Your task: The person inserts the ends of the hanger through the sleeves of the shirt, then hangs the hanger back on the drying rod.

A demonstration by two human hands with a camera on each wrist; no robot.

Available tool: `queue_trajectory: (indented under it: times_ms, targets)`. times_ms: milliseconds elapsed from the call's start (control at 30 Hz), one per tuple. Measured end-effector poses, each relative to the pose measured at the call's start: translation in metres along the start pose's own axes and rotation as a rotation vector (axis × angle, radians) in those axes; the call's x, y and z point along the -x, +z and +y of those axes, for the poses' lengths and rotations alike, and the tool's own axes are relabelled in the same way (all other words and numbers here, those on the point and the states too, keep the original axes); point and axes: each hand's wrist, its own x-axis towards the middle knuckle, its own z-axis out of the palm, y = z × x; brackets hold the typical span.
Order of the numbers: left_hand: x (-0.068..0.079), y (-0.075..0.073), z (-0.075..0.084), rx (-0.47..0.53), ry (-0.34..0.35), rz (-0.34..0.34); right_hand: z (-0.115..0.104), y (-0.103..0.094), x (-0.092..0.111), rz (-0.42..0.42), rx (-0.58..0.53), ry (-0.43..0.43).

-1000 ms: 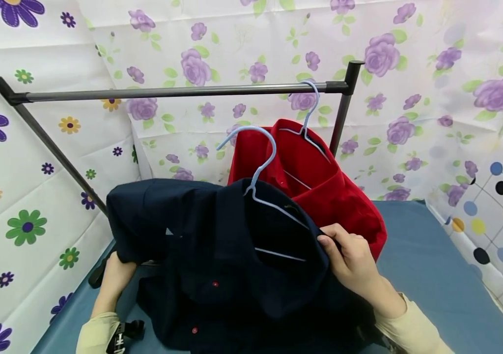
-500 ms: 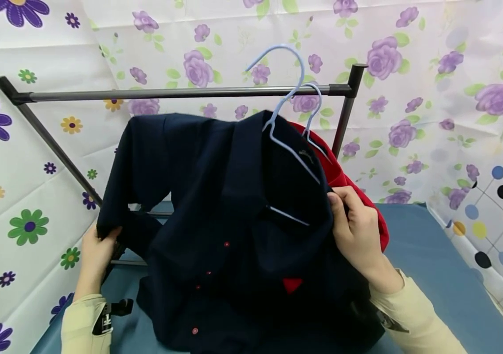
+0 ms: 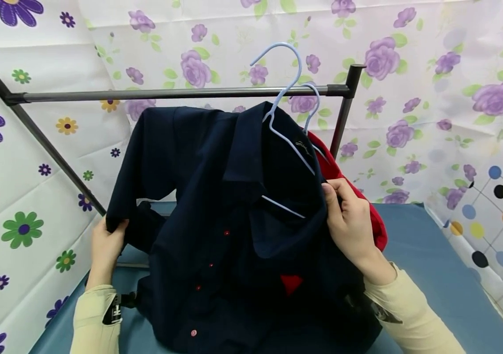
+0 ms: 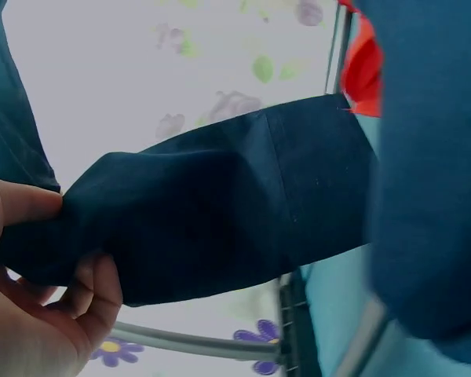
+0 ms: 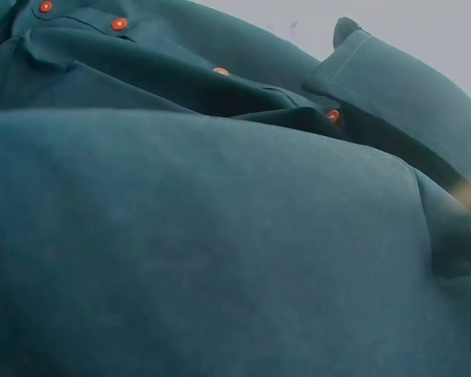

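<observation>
A dark navy shirt (image 3: 194,196) with small red buttons fills the middle of the head view. It is on a light blue hanger (image 3: 298,69), whose hook stands up in front of the rack's bar. My left hand (image 3: 108,246) grips the shirt's sleeve at the left, and in the left wrist view its thumb and fingers pinch the navy cloth (image 4: 188,220). With thumb and fingers, my right hand (image 3: 352,221) holds the shirt near the collar on the right. Cloth covers most of the right wrist view, where the hand is hidden.
A dark metal rack bar (image 3: 154,94) runs across the back. At its right end hangs a red shirt (image 3: 377,226) on another blue hanger (image 3: 315,105), partly behind the navy one. Below lies a blue cloth surface (image 3: 428,275). Flowered sheets (image 3: 415,162) form the backdrop.
The navy shirt and its hanger have risen, so the hook now overlaps the bar and hides more of the red shirt. Both hands have moved up, and the left sleeve is raised.
</observation>
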Motion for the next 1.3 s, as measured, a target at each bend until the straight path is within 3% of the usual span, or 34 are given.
queue_trajectory:
  times_ms: [767, 1300]
  targets:
    - [0.017, 0.03, -0.018, -0.056, -0.002, -0.237, 0.021, 0.006, 0.001, -0.07, 0.047, 0.132]
    - [0.025, 0.042, -0.022, -0.085, -0.03, -0.335, 0.027, 0.007, 0.004, -0.095, 0.083, 0.187]
